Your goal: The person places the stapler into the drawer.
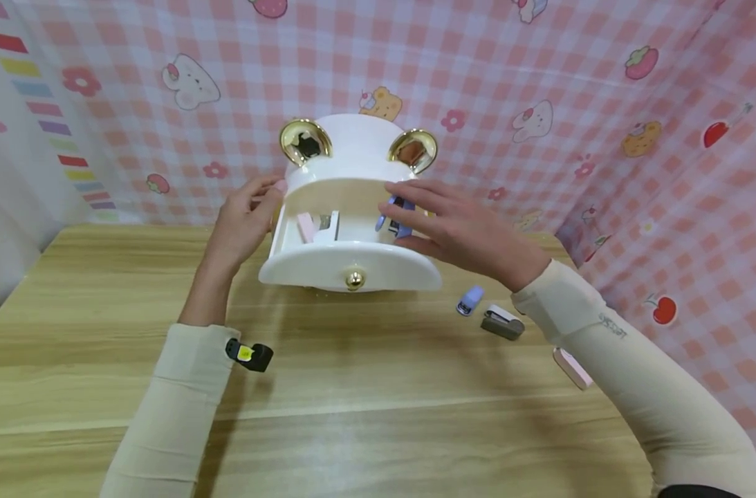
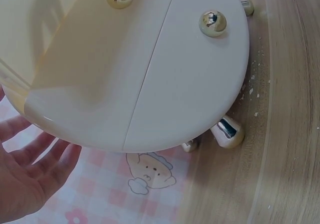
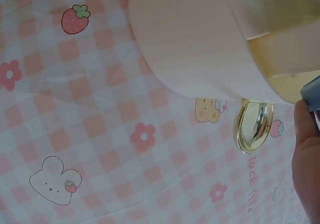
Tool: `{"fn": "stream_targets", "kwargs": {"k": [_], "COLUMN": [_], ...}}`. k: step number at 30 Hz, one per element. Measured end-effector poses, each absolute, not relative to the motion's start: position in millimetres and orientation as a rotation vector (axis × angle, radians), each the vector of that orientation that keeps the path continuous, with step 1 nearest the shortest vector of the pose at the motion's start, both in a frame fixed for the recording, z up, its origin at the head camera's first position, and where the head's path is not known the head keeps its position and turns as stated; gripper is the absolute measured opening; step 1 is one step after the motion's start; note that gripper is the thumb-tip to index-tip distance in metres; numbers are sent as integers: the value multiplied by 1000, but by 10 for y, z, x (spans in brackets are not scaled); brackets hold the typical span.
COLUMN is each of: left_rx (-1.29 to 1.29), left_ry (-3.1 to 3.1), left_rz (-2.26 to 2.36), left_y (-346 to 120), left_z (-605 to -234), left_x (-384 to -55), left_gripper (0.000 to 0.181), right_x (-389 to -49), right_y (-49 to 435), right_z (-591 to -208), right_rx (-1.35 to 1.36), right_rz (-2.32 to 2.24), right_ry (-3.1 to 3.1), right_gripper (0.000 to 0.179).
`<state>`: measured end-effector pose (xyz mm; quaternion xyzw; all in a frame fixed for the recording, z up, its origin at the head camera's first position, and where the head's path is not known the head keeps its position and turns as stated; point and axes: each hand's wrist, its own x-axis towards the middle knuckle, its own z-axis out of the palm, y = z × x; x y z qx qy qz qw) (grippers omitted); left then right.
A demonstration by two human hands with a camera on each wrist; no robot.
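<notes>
A white rounded drawer cabinet with gold ears stands at the back of the table, its upper drawer pulled out. Inside the drawer, on the left, lie a pink stapler and a white stapler. My right hand reaches over the drawer's right end and pinches a blue stapler, partly hidden by the fingers. In the right wrist view only a bit of that blue stapler shows. My left hand touches the cabinet's left side; the left wrist view shows its fingers spread along the edge.
To the right on the wooden table lie a small blue stapler, a grey and white stapler and a pink stapler, the last beside my right sleeve. A pink checked cloth hangs behind the cabinet. White crumbs dot the table near its feet.
</notes>
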<state>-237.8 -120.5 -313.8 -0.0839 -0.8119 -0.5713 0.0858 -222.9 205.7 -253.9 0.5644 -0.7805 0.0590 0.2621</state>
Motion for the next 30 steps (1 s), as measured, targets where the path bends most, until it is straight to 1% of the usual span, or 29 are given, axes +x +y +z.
{"fn": "stream_targets", "kwargs": {"k": [9, 14, 19, 22, 30], "left_rx": [-256, -260, -251, -251, -261], "left_ry": [-2415, -2419, -2416, -2419, -2413], "left_rz": [-1739, -1728, -1727, -1730, -1722], "left_y": [-1194, -1198, -1216, -1223, -1223], "left_z": [-3142, -3148, -3155, -3157, -3168], "left_x": [-2370, -2366, -2368, -2365, -2342], "left_gripper": [57, 58, 58, 59, 56], "right_x": [-2268, -2267, -2263, -2274, -2386], "right_y": [1994, 1951, 1845, 1755, 1547], "right_z": [-2565, -2544, -2514, -2511, -2568], "right_rx": [1602, 1635, 1669, 1643, 1655], "right_rz": [-21, -20, -23, -45, -14], "right_ry": [-1978, -2069, -2195, -2284, -2393], "right_gripper": [54, 55, 51, 48, 42]}}
